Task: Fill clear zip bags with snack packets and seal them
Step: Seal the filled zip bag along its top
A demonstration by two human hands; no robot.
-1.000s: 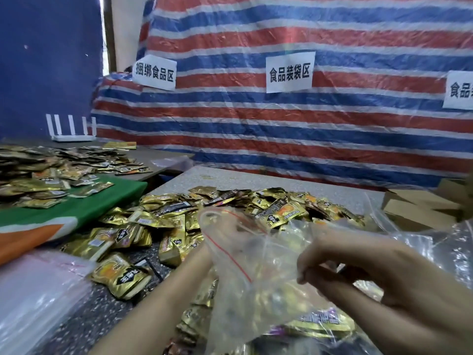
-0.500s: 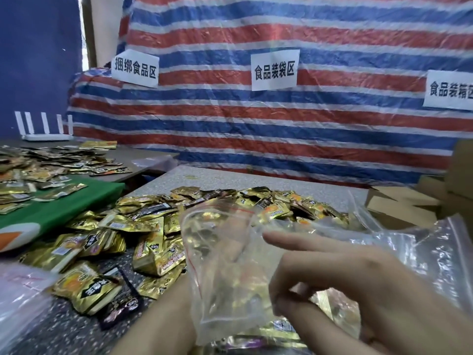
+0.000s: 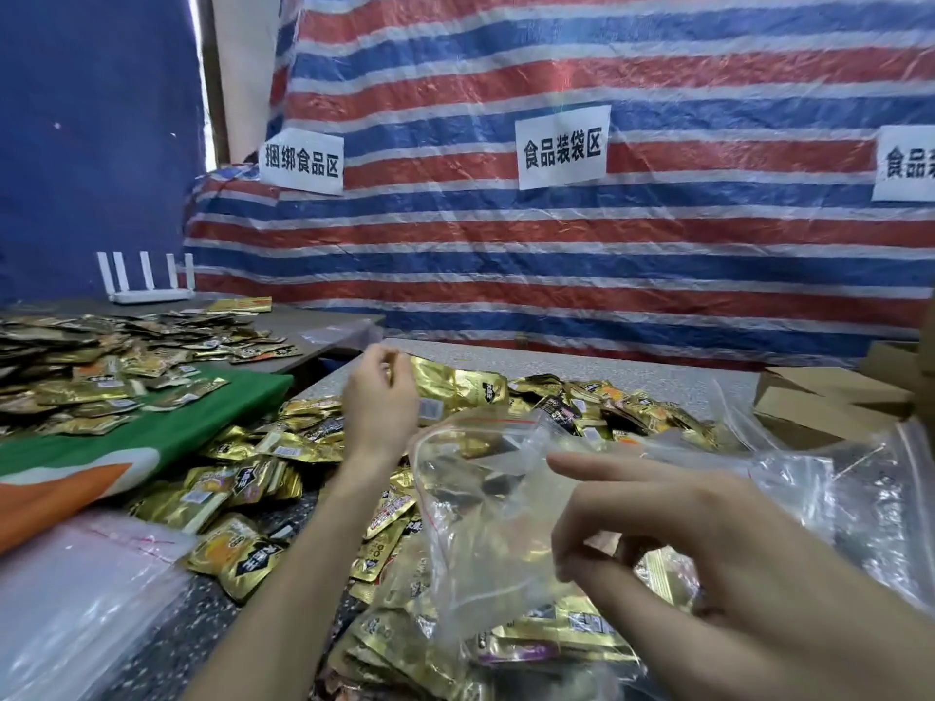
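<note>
A heap of gold snack packets (image 3: 582, 402) covers the speckled table (image 3: 657, 371). Above the heap's left part, my left hand (image 3: 377, 402) is raised and pinches one gold packet (image 3: 458, 387) by its left end. A clear zip bag (image 3: 480, 518) with a red line along its mouth hangs open just right of my left forearm. My right hand (image 3: 698, 559) grips the bag's right side with thumb and curled fingers, index finger stretched out over the mouth. The bag looks empty inside, and packets show through it.
A stack of empty clear bags (image 3: 76, 614) lies at the bottom left. A green and orange cloth (image 3: 126, 447) on the left table carries more packets (image 3: 101, 361). Cardboard boxes (image 3: 830, 397) and crumpled clear bags (image 3: 870, 488) sit at the right. A striped tarp wall (image 3: 556, 270) stands behind.
My left hand has left the bag, where it was spreading the mouth, and risen over the heap with a gold packet. My right hand keeps the bag, which now hangs open.
</note>
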